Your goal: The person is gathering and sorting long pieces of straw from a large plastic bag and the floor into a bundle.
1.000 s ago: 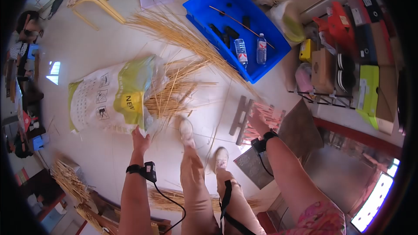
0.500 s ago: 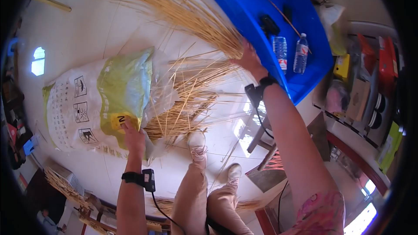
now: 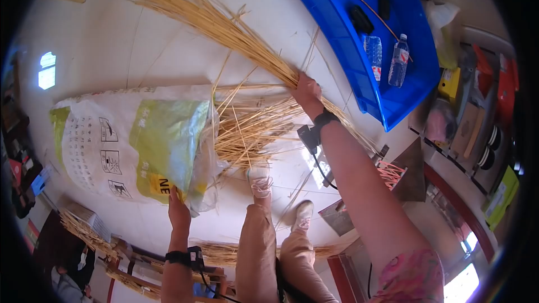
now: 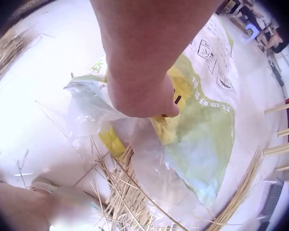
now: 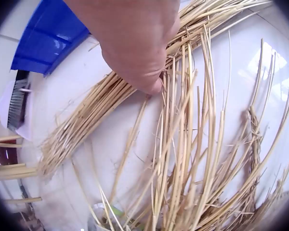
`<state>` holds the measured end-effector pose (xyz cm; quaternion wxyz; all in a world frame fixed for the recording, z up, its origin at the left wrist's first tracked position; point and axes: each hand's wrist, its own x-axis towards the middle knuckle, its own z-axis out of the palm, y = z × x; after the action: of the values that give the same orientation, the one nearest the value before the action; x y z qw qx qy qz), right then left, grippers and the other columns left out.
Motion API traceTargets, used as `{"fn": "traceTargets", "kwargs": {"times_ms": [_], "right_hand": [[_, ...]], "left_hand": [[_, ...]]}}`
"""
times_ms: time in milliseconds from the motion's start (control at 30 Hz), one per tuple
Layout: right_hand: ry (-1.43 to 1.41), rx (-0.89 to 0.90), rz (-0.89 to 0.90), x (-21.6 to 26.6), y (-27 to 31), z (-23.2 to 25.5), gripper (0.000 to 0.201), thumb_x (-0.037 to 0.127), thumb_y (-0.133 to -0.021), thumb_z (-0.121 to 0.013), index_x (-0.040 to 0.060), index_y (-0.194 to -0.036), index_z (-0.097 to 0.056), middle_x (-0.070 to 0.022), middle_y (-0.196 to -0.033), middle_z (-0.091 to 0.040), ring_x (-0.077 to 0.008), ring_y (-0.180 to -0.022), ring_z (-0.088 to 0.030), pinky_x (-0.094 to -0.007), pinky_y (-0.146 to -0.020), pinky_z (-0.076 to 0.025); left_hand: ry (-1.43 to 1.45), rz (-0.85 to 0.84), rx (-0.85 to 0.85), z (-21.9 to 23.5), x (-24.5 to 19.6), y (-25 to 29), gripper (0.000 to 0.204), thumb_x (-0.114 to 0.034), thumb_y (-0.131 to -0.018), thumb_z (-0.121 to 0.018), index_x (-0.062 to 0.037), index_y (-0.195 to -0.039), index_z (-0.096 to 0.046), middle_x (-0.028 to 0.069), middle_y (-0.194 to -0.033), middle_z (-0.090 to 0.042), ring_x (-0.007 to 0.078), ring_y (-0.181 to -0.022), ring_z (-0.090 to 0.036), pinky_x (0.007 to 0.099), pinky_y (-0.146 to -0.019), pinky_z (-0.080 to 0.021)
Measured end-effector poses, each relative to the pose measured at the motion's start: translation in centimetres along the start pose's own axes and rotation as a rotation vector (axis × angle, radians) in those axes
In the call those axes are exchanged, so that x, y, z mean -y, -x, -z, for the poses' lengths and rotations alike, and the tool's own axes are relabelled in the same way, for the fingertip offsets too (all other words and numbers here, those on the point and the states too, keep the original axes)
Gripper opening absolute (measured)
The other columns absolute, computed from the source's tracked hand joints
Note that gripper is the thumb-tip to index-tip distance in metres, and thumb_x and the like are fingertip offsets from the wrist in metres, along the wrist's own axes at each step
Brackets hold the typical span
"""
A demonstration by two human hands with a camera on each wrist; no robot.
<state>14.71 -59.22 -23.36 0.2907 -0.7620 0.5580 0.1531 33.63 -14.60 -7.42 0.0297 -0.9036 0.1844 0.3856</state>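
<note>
1. Both arms bare; black strap w/ small black camera box on each wrist, left (image 3: 188, 257) & right (image 3: 315, 129).
2. Thin black cable runs from each box back along the arm.
3. Tan trousers (image 3: 255, 258).
4. Pale sneakers (image 3: 260, 182).
5. Pink floral top (image 3: 412, 283) at right shoulder.

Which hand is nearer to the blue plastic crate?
Right. The right hand grips the long straw bundle just beside the blue plastic crate; the left hand holds the sack, far across.
</note>
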Motion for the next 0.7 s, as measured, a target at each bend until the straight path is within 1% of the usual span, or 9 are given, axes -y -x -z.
{"fn": "traceTargets", "kwargs": {"times_ms": [100,200,300,433,500,533,633,667,700], "right_hand": [[-0.019,0.06,0.038,-0.7,0.8,-0.1,0.039,0.026,-0.07,-0.069,0.0089,-0.104,-0.06,-0.0139,-0.087,-0.065,-0.0319,-0.082,-0.062,-0.0398,-0.075,-0.049],[-0.109,0.056,0.183,-2.1,3.2,1.0,0.032,0.027,-0.073,-0.067,0.0094,-0.099,-0.062,-0.0136,-0.087,-0.065,-0.0308,-0.082,-0.062,-0.0393,-0.073,-0.049],[-0.096,0.076,0.161,-0.6,7.0,6.0,0.03,0.027,-0.075,-0.066,0.0091,-0.1,-0.062,-0.0123,-0.086,-0.065,-0.0302,-0.082,-0.062,-0.0392,-0.071,-0.049],[-0.079,0.022,0.243,1.6,12.5,12.9,0.029,0.026,-0.076,-0.065,0.0091,-0.099,-0.062,-0.0109,-0.089,-0.064,-0.0296,-0.083,-0.061,-0.0382,-0.072,-0.049],[-0.151,-0.063,0.332,2.5,15.6,15.9,0.027,0.025,-0.077,-0.065,0.0085,-0.098,-0.062,-0.0107,-0.094,-0.063,-0.029,-0.085,-0.061,-0.0376,-0.074,-0.049],[-0.228,-0.183,0.408,2.8,17.4,17.4,0.022,0.02,-0.075,-0.066,0.0065,-0.092,-0.063,-0.0098,-0.103,-0.061,-0.028,-0.088,-0.06,-0.0367,-0.076,-0.048],[-0.347,-0.384,0.525,3.3,22.6,22.4,0.02,0.013,-0.071,-0.064,0.0091,-0.091,-0.06,-0.0092,-0.098,-0.059,-0.0298,-0.087,-0.059,-0.039,-0.075,-0.049],[-0.358,-0.456,0.557,3.5,24.4,24.3,0.023,0.01,-0.07,-0.065,0.0085,-0.092,-0.06,-0.0094,-0.096,-0.059,-0.0299,-0.087,-0.059,-0.0382,-0.075,-0.049],[-0.372,-0.396,0.528,3.2,25.7,25.8,0.023,0.009,-0.069,-0.065,0.0084,-0.092,-0.06,-0.0093,-0.095,-0.06,-0.0296,-0.087,-0.059,-0.0378,-0.075,-0.049]], "left_hand": [[-0.043,0.049,0.047,0.6,0.3,2.0,0.062,0.012,-0.074,-0.044,-0.0104,-0.131,-0.033,0.022,-0.117,-0.047,0.0417,-0.106,-0.049,0.0445,-0.085,-0.044],[-0.061,0.073,0.043,-0.6,2.0,5.0,0.063,0.012,-0.075,-0.045,-0.0115,-0.131,-0.032,0.0214,-0.115,-0.047,0.0415,-0.105,-0.05,0.0445,-0.083,-0.045],[-0.1,0.103,0.051,-1.8,4.0,7.4,0.063,0.011,-0.075,-0.046,-0.0113,-0.133,-0.03,0.0217,-0.116,-0.046,0.0411,-0.105,-0.05,0.044,-0.083,-0.046],[-0.04,0.151,0.068,-2.8,4.8,8.1,0.072,0.006,-0.075,-0.053,-0.0126,-0.138,-0.022,0.0258,-0.121,-0.04,0.0435,-0.108,-0.048,0.0439,-0.087,-0.044],[-0.001,0.151,0.028,-2.5,3.3,8.0,0.08,0.0,-0.074,-0.059,-0.0134,-0.141,-0.017,0.0281,-0.127,-0.034,0.0449,-0.113,-0.044,0.0442,-0.092,-0.042],[0.001,0.133,-0.019,-2.5,2.0,8.1,0.084,-0.003,-0.073,-0.062,-0.0137,-0.142,-0.015,0.0291,-0.13,-0.03,0.0455,-0.116,-0.041,0.0446,-0.094,-0.04],[0.07,0.077,-0.149,-1.2,-4.4,9.5,0.1,-0.016,-0.068,-0.074,-0.0082,-0.143,-0.008,0.0288,-0.141,-0.014,0.0451,-0.128,-0.024,0.0458,-0.105,-0.028],[0.115,-0.102,-0.243,-0.7,-6.9,10.3,0.104,-0.019,-0.065,-0.077,-0.0047,-0.142,-0.008,0.029,-0.141,-0.013,0.0436,-0.131,-0.019,0.0458,-0.107,-0.024],[0.157,-0.283,-0.335,0.0,-9.8,11.0,0.108,-0.021,-0.063,-0.08,-0.0012,-0.141,-0.008,0.0292,-0.142,-0.012,0.0422,-0.133,-0.014,0.0457,-0.109,-0.02]]}}
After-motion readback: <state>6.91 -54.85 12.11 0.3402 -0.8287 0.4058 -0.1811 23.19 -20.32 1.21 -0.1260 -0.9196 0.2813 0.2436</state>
